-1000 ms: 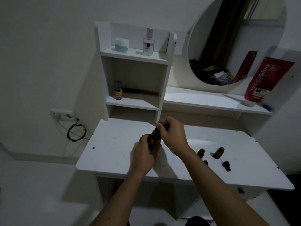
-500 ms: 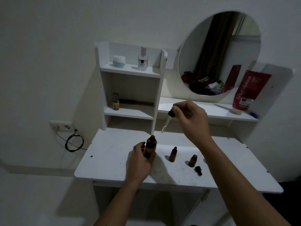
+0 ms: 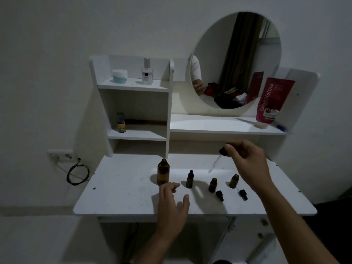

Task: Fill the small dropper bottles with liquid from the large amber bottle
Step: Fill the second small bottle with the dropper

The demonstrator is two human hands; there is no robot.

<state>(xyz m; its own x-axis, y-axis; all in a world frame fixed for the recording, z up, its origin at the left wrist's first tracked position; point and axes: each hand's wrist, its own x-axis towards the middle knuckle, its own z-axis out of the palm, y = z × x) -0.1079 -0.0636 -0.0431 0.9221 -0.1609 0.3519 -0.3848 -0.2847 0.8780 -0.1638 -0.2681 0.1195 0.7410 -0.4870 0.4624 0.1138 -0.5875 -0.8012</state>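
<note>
The right hand (image 3: 247,164) pinches the black bulb of a dropper (image 3: 218,159), its glass tube slanting down and left, tip above the white table (image 3: 123,187). The left hand (image 3: 172,204) hovers with loose fingers, holding nothing, just near of the upright large amber bottle (image 3: 163,171). To its right stand a capped small bottle (image 3: 189,179) and two uncapped ones (image 3: 213,185) (image 3: 234,181), upright.

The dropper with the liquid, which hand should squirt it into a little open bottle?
Right. The right hand already pinches the dropper above the two open small bottles; the left hand holds nothing.
</note>
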